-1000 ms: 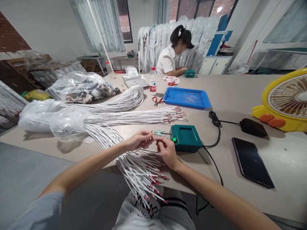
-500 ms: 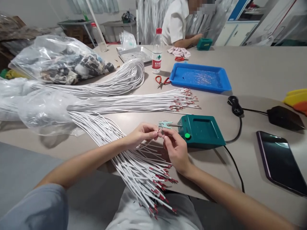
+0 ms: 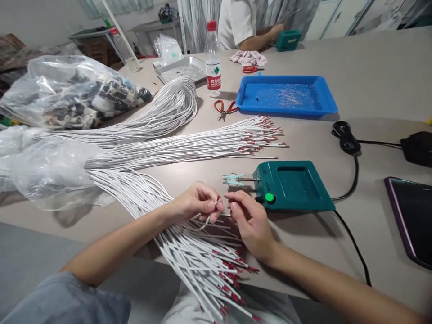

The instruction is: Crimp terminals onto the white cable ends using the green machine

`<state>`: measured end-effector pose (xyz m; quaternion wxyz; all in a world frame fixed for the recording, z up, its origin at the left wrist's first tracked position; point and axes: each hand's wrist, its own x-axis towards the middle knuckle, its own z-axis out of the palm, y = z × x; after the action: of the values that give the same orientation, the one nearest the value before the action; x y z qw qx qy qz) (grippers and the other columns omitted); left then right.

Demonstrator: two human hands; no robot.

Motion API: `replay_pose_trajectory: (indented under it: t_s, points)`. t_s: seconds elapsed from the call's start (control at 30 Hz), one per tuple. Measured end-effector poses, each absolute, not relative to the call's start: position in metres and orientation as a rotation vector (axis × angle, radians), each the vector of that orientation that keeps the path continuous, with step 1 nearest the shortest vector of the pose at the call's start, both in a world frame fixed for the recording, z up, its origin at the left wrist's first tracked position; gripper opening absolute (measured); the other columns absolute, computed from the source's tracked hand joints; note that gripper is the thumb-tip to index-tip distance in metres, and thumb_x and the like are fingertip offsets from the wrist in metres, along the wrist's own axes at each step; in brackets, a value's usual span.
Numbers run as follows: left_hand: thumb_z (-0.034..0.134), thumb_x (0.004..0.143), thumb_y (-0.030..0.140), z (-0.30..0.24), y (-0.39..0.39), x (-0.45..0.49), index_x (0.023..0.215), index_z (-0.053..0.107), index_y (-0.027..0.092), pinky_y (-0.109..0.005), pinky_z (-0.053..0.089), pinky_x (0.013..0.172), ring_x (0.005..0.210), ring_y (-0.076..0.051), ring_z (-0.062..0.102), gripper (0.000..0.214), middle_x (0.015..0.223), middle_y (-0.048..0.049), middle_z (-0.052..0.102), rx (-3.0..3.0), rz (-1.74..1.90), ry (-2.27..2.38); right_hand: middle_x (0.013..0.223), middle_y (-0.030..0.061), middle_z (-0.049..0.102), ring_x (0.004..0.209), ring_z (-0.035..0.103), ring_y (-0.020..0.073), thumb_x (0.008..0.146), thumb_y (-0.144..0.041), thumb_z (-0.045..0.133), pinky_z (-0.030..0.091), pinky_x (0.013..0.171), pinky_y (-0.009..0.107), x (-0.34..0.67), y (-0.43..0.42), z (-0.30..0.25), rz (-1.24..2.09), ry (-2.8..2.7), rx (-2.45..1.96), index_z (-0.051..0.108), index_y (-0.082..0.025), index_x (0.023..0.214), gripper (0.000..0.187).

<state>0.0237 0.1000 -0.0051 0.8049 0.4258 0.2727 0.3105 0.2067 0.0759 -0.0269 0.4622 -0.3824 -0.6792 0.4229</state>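
My left hand [image 3: 192, 204] pinches a white cable [image 3: 207, 223] close to its end, where a bit of red wire shows above the fingertips. Just to the right, my right hand [image 3: 253, 225] has its thumb and forefinger apart, with no object visible between them. Beyond the right hand stands a green machine [image 3: 320, 189] with a green button and a pale clip [image 3: 232, 180] on a metal rod. Under my left forearm, a bundle of white cables [image 3: 189, 252] with red ends fans over the table edge onto my lap.
More cables [image 3: 189, 146] lie behind, beside a looped bundle [image 3: 182, 103] and plastic bags [image 3: 50, 166]. Farther back are red-handled snips [image 3: 224, 108], a blue tray [image 3: 246, 101] with scraps, and a bottle [image 3: 213, 67]. A phone [image 3: 415, 216] lies right. A co-worker [image 3: 238, 22] sits opposite.
My hands were together at the cable end; now the right fingers have come away from it, and the left still pinches the cable. The camera view has shifted slightly.
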Motion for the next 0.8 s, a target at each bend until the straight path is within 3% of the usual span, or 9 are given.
replay_pose_trajectory:
  t_s: [0.2,0.43,0.57,0.8]
  points:
    - [0.076,0.068,0.031,-0.0034,0.101,0.023,0.068,0.067,0.008,-0.016,0.031,0.04,0.045,-0.006,0.047,0.024,0.056,-0.0055,0.061,0.961,0.619,0.593,0.075,0.0011,0.056,0.065,0.054,0.0111,0.09,-0.017,0.045,0.043,0.06,0.025,0.2078,0.076,-0.0269,1.017,-1.697,-0.963,0.06,-0.019,0.099,0.018]
    - [0.075,0.069,0.025,-0.0001,0.0996,0.0254,0.072,0.068,0.01,-0.016,0.041,0.04,0.045,-0.005,0.051,0.017,0.074,-0.0045,0.062,0.995,0.612,0.648,0.081,0.0024,0.06,0.066,0.056,0.0114,0.089,-0.019,0.048,0.045,0.06,0.024,0.2084,0.0746,-0.0266,0.965,-1.674,-0.952,0.059,-0.019,0.103,0.018]
    - [0.074,0.07,0.024,-0.0003,0.098,0.0268,0.072,0.066,0.009,-0.016,0.042,0.041,0.045,-0.005,0.052,0.017,0.072,-0.0035,0.061,0.982,0.615,0.689,0.085,0.0039,0.061,0.07,0.057,0.0132,0.088,-0.022,0.049,0.046,0.059,0.024,0.2082,0.0749,-0.0282,0.931,-1.649,-0.99,0.06,-0.02,0.102,0.018]
    - [0.071,0.075,0.023,-0.0029,0.099,0.0258,0.076,0.064,0.01,-0.012,0.04,0.04,0.04,-0.002,0.048,0.014,0.065,-0.0007,0.06,0.9,0.681,0.712,0.086,0.0032,0.06,0.059,0.05,0.0092,0.089,-0.022,0.048,0.042,0.053,0.023,0.207,0.0753,-0.031,0.955,-1.643,-0.973,0.06,-0.02,0.103,0.019]
